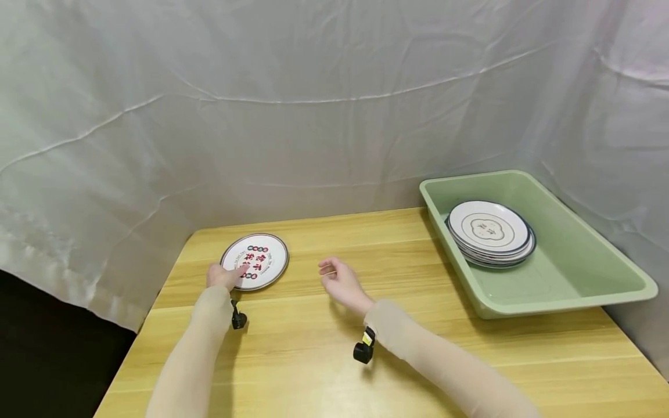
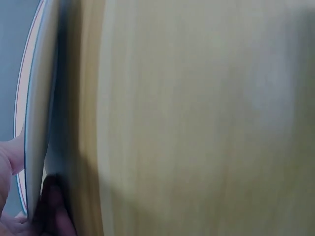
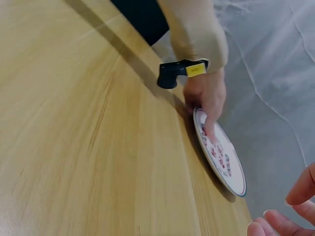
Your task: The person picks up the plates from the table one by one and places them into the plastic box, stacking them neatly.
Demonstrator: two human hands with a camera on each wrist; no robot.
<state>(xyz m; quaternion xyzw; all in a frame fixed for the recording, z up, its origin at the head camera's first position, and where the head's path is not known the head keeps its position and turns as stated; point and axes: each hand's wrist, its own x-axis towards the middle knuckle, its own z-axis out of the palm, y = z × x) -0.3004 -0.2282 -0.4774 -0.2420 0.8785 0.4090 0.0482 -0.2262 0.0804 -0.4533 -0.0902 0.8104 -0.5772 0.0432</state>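
A white plate [image 1: 269,261] with red characters and a dark rim lies at the far left of the table. My left hand [image 1: 225,277] grips its near-left edge, the thumb over the top face and the fingers under the rim. In the left wrist view the plate [image 2: 38,113] appears nearly edge-on, with a shadowed gap between it and the wood. From the right wrist view, the same plate [image 3: 227,160] shows tilted over its shadow. My right hand [image 1: 342,284] hovers to the right of it, fingers loosely bent, holding nothing; its fingertips enter the right wrist view at the lower right corner.
A green plastic tub [image 1: 554,284] stands at the right of the wooden table [image 1: 313,360]. Inside it, a stack of white plates [image 1: 488,227] with dark rims sits toward the back left. Grey cloth [image 1: 313,145] hangs behind and along both sides.
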